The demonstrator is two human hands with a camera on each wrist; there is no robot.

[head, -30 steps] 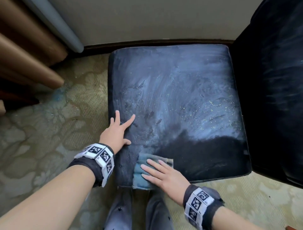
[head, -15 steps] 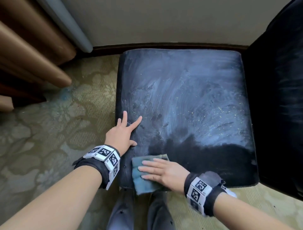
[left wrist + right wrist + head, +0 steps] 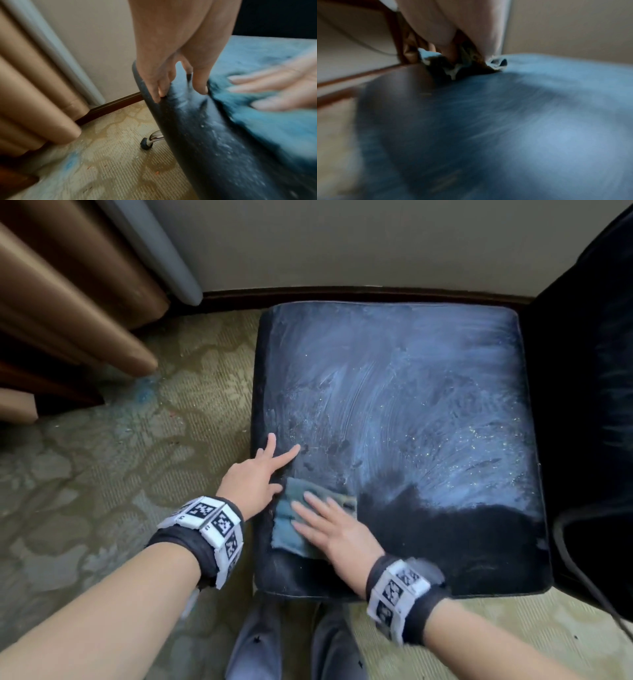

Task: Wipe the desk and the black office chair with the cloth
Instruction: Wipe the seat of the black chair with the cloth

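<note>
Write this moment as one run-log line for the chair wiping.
step: wiping black chair seat | right hand: flat on blue-green cloth, front-left corner | left hand: resting on left seat edge | seat: mostly dusty, front strip clean

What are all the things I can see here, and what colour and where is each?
chair seat: one, black with pale dusty streaks, centre.
chair back: one, black, right.
cloth: one, blue-green, near-left part of the seat.
carpet: one, patterned beige-green, floor.
curtain: one, tan folds, upper left.
skirting board: one, dark brown, foot of the wall.
chair caster: one in view, black, under the seat.
left hand: one, resting on the seat's left edge.
right hand: one, fingers flat on the cloth.
wrist bands: two, black with white tags.
</note>
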